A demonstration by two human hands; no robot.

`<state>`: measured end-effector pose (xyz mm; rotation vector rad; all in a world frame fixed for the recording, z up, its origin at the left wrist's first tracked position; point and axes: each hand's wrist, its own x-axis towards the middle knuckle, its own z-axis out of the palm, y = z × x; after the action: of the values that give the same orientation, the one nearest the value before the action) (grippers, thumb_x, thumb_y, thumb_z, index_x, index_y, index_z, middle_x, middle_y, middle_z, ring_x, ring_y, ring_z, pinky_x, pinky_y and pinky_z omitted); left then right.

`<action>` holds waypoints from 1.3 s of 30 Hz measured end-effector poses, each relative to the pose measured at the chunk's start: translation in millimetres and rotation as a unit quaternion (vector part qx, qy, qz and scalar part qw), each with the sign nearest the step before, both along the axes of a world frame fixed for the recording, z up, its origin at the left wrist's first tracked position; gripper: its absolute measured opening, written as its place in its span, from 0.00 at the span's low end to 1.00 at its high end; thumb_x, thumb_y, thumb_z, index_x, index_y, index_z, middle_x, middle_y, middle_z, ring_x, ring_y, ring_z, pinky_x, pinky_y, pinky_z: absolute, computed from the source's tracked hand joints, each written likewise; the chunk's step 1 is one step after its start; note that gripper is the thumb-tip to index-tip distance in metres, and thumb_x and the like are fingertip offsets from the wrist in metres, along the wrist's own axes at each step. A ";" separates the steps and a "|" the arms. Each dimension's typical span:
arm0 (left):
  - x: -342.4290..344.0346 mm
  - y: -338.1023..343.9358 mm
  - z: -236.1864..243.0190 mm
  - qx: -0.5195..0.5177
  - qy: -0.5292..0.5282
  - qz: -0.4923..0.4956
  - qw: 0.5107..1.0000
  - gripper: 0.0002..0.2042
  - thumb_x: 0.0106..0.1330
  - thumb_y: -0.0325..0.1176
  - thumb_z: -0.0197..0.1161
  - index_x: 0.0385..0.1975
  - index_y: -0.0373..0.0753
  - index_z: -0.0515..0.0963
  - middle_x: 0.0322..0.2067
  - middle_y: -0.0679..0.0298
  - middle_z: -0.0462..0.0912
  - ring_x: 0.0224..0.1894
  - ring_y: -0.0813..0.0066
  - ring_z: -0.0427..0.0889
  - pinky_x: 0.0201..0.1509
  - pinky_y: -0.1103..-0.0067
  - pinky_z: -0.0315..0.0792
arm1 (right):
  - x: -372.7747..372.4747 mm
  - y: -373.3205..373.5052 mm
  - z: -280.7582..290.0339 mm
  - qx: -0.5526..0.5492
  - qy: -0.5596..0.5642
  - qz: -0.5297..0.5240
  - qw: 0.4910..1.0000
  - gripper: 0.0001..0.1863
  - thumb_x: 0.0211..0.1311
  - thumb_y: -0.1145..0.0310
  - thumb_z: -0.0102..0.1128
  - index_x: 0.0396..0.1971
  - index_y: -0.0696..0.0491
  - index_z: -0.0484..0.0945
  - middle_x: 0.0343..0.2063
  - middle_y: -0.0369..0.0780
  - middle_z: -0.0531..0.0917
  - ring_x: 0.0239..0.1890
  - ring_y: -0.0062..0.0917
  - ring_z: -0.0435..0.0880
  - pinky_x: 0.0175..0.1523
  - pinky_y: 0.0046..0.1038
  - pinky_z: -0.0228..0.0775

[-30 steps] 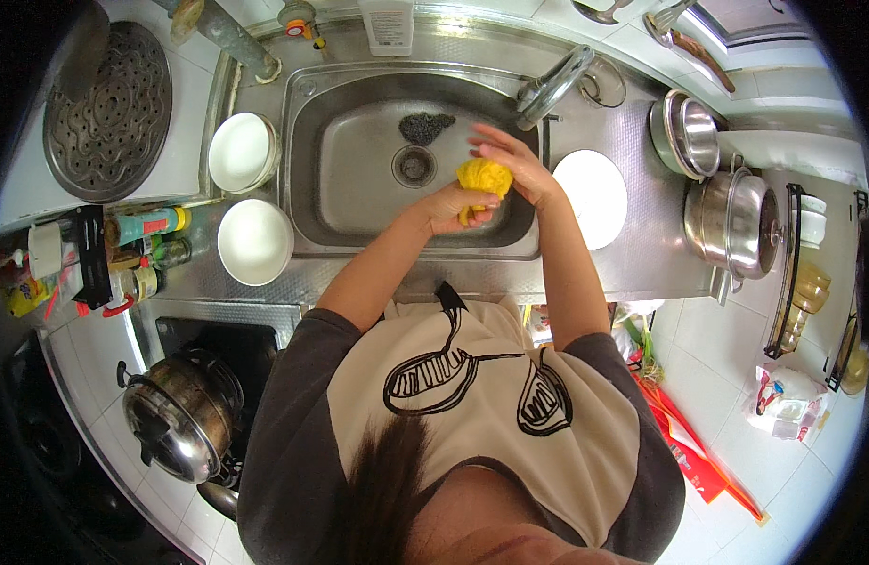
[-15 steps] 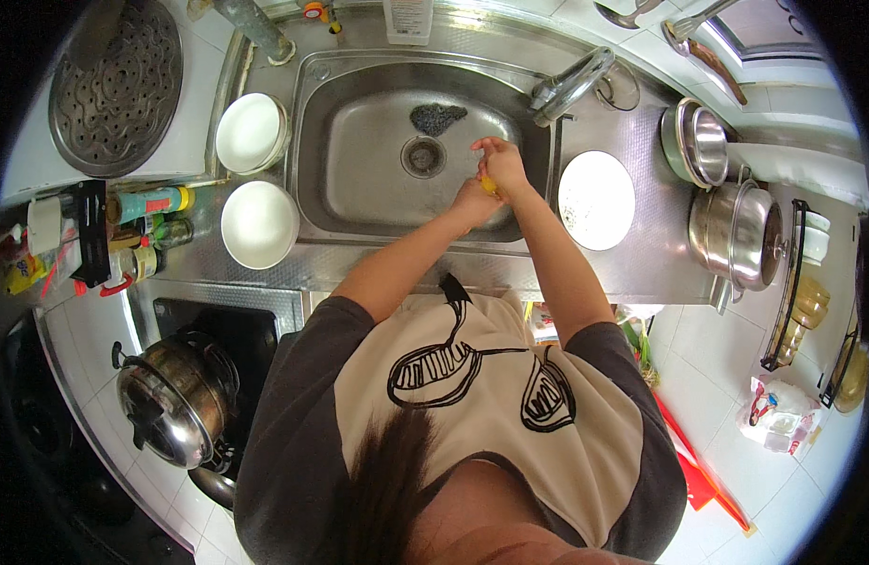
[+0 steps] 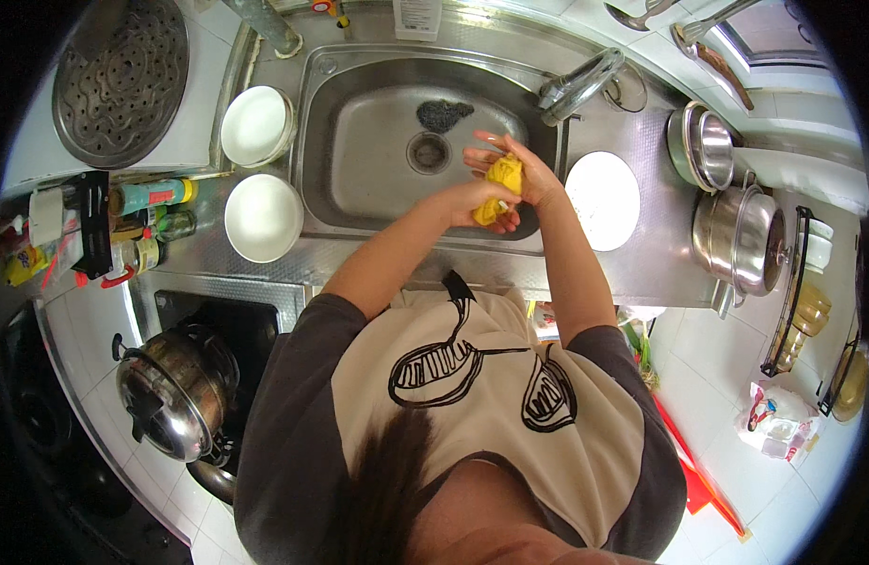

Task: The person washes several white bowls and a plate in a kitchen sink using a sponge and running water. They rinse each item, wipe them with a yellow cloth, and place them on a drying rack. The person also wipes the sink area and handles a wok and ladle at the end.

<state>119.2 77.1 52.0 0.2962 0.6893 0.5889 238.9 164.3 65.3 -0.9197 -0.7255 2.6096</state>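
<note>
Over the right side of the steel sink point(image 3: 354, 137), my left hand point(image 3: 472, 202) is closed round a crumpled yellow cloth point(image 3: 505, 177). My right hand point(image 3: 528, 169) lies just beyond it, palm against the cloth, with its fingers stretched out and apart. A dark scouring pad point(image 3: 442, 113) rests in the basin behind the drain point(image 3: 429, 153). The faucet point(image 3: 576, 85) stands at the back right, and a white plate point(image 3: 599, 200) lies on the counter right of the sink.
White bowls point(image 3: 263, 217) are on the left counter, near bottles point(image 3: 147, 196). Stacked steel basins point(image 3: 712, 146) and a pot point(image 3: 736, 235) stand at the right. A lidded pot point(image 3: 170, 395) is on a black cooktop at lower left. A round perforated plate point(image 3: 119, 80) lies top left.
Both hands bunched together over the cloth half a second ago, mostly hiding it; now the right hand's fingers are spread and the cloth shows again, slightly further right than a second ago.
</note>
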 end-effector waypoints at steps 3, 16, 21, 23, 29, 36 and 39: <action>8.9 -5.0 7.7 -0.058 -0.106 0.001 0.993 0.07 0.58 0.35 0.61 0.28 0.42 0.69 0.17 0.67 0.72 0.15 0.78 0.70 0.18 0.83 0.65 | 1.8 -1.3 13.0 0.075 0.049 0.063 0.994 0.27 0.64 0.56 0.51 0.55 0.59 0.65 0.20 0.37 0.77 0.25 0.22 0.77 0.43 0.28 0.73; 31.1 1.2 -32.0 0.223 0.611 0.084 0.755 0.15 0.49 0.39 0.64 0.32 0.35 0.78 0.29 0.52 0.82 0.34 0.54 0.81 0.40 0.67 0.74 | -26.2 -16.0 -16.2 0.118 -0.240 -0.265 0.926 0.11 0.69 0.66 0.40 0.36 0.58 0.69 0.10 0.36 0.66 0.11 0.22 0.65 0.20 0.27 0.64; 22.4 -0.5 -31.6 0.281 0.637 0.056 0.715 0.13 0.48 0.39 0.64 0.31 0.38 0.79 0.29 0.50 0.81 0.34 0.50 0.80 0.39 0.64 0.74 | -23.6 -21.1 -31.3 0.095 -0.232 -0.374 0.893 0.11 0.69 0.69 0.36 0.37 0.59 0.68 0.10 0.38 0.67 0.11 0.25 0.66 0.20 0.29 0.64; 20.4 0.2 -32.4 0.308 0.644 0.049 0.699 0.13 0.48 0.38 0.63 0.32 0.39 0.79 0.29 0.52 0.81 0.34 0.51 0.80 0.40 0.65 0.74 | -23.1 -22.4 -32.8 0.081 -0.230 -0.403 0.882 0.09 0.67 0.72 0.37 0.37 0.59 0.68 0.11 0.39 0.67 0.11 0.26 0.67 0.20 0.30 0.64; 18.6 -1.1 -45.8 0.407 0.655 0.062 0.633 0.16 0.45 0.39 0.66 0.33 0.39 0.79 0.25 0.51 0.80 0.29 0.50 0.79 0.34 0.64 0.73 | -19.2 -24.5 -37.7 0.037 -0.277 -0.465 0.840 0.14 0.54 0.81 0.35 0.39 0.61 0.67 0.12 0.42 0.69 0.11 0.29 0.68 0.19 0.33 0.64; 20.3 -18.0 -64.9 0.350 0.646 0.150 0.661 0.15 0.46 0.36 0.67 0.31 0.36 0.76 0.34 0.56 0.77 0.40 0.55 0.77 0.44 0.66 0.71 | -0.8 -27.9 -50.9 0.146 -0.219 -0.268 0.927 0.18 0.64 0.58 0.49 0.47 0.55 0.69 0.28 0.38 0.76 0.27 0.25 0.75 0.35 0.27 0.70; 10.5 -25.1 -32.6 0.262 0.622 0.159 0.720 0.21 0.45 0.40 0.71 0.35 0.34 0.73 0.37 0.54 0.73 0.44 0.56 0.74 0.48 0.68 0.69 | -2.8 -41.0 -1.4 0.187 -0.252 -0.078 0.946 0.22 0.61 0.58 0.56 0.51 0.53 0.68 0.36 0.34 0.76 0.34 0.19 0.76 0.36 0.23 0.71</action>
<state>129.7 52.0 19.4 1.1892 1.9160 0.8911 236.1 123.3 63.9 -1.4602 -1.1663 2.0036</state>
